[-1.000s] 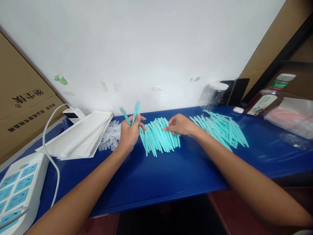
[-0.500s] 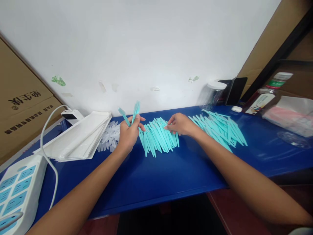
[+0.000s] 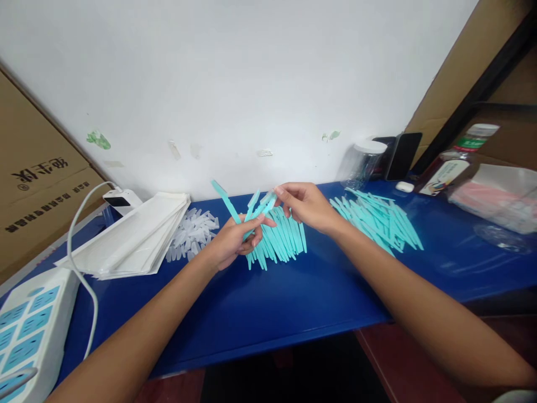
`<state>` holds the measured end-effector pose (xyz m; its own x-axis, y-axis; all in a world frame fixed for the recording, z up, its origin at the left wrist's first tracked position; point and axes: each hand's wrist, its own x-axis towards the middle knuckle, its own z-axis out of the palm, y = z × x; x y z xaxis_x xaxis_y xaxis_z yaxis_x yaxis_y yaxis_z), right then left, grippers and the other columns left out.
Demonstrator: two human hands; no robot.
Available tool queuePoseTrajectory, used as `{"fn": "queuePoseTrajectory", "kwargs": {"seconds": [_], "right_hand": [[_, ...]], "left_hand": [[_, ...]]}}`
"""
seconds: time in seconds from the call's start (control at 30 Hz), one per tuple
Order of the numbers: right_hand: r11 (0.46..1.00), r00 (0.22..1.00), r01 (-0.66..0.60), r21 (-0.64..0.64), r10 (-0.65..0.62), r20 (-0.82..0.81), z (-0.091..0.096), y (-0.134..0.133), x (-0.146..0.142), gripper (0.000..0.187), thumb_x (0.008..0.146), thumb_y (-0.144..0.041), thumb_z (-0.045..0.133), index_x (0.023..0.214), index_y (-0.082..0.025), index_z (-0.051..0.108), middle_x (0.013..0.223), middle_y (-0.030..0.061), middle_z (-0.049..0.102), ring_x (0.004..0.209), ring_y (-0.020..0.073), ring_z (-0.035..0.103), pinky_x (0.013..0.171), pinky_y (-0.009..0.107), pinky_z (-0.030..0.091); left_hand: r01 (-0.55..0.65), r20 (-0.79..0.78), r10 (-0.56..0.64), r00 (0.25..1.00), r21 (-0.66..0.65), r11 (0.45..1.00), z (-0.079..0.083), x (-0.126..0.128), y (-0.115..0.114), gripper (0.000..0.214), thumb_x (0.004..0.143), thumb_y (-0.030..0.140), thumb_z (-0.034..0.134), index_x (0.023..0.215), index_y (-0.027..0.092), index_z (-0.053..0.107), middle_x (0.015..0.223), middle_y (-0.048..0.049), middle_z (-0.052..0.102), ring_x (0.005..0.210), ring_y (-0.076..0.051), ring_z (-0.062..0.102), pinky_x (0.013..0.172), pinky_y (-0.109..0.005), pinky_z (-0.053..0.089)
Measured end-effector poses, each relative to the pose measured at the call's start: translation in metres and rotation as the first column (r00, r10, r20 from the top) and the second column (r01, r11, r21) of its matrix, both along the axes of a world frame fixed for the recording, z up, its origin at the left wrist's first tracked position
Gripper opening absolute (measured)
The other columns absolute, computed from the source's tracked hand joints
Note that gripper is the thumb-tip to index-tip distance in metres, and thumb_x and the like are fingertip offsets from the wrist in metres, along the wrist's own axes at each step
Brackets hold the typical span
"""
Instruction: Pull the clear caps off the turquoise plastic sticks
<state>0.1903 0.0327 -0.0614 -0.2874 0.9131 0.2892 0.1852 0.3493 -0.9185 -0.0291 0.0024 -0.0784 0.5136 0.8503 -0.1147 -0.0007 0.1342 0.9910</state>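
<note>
My left hand (image 3: 235,239) is closed around several turquoise eyebrow razors (image 3: 229,206), their heads fanned out upward. One razor leans off to the left, apart from the others. With thumb and fingers my right hand (image 3: 304,206) pinches the head end of a razor in that bunch; whether a clear cap is between the fingertips I cannot make out. Under both hands lies a pile of turquoise razors (image 3: 285,240) on the blue table (image 3: 268,308). To the left is a heap of small translucent caps (image 3: 193,235).
White envelopes (image 3: 130,238) lie left of the caps, near a power strip (image 3: 37,330) with a white cable. More turquoise razors (image 3: 381,221) are on the right. Behind them stand a clear jar (image 3: 363,162), a phone (image 3: 403,157) and a bottle (image 3: 453,162).
My right hand has lifted from the middle razor pile up to the bunch in my left hand. My left hand has shifted right and lower, tilting its razors rightward.
</note>
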Motion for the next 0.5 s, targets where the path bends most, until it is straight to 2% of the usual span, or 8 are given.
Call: {"fn": "queuePoseTrajectory", "kwargs": {"seconds": [0.1, 0.2, 0.5], "right_hand": [[0.999, 0.999, -0.005, -0.042, 0.003, -0.052, 0.0008, -0.0023, -0.0011, 0.051, 0.082, -0.062, 0.08, 0.102, -0.015, 0.075, 0.072, 0.0015, 0.067, 0.053, 0.0101, 0.054, 0.041, 0.022, 0.036], [0.996, 0.998, 0.0, -0.089, -0.006, -0.066, 0.0001, -0.0014, -0.0005, 0.05, 0.077, -0.057, 0.086, 0.1, -0.014, 0.075, 0.071, 0.0016, 0.067, 0.052, 0.0098, 0.052, 0.038, 0.022, 0.035], [0.998, 0.997, -0.012, -0.057, 0.008, -0.073, -0.0046, 0.0047, 0.0021, 0.043, 0.082, -0.053, 0.083, 0.102, -0.015, 0.077, 0.074, 0.003, 0.068, 0.057, 0.0111, 0.055, 0.04, 0.022, 0.037]], "left_hand": [[0.024, -0.01, -0.024, 1.0, -0.012, 1.0, 0.0006, -0.0005, -0.0001, 0.041, 0.098, 0.052, 0.065, 0.107, 0.015, 0.078, 0.059, 0.0044, 0.046, 0.042, -0.003, 0.023, 0.043, -0.023, 0.017], [0.03, -0.014, -0.031, 0.999, -0.018, 0.999, 0.0007, -0.0007, 0.0004, 0.041, 0.098, 0.052, 0.064, 0.11, 0.015, 0.078, 0.061, 0.0039, 0.048, 0.042, -0.003, 0.023, 0.043, -0.023, 0.017], [-0.005, -0.016, 0.005, 1.0, 0.047, 0.999, -0.0003, -0.0008, -0.0004, 0.049, 0.102, 0.058, 0.055, 0.123, 0.018, 0.075, 0.075, -0.0013, 0.058, 0.045, -0.004, 0.024, 0.044, -0.025, 0.017]]}}
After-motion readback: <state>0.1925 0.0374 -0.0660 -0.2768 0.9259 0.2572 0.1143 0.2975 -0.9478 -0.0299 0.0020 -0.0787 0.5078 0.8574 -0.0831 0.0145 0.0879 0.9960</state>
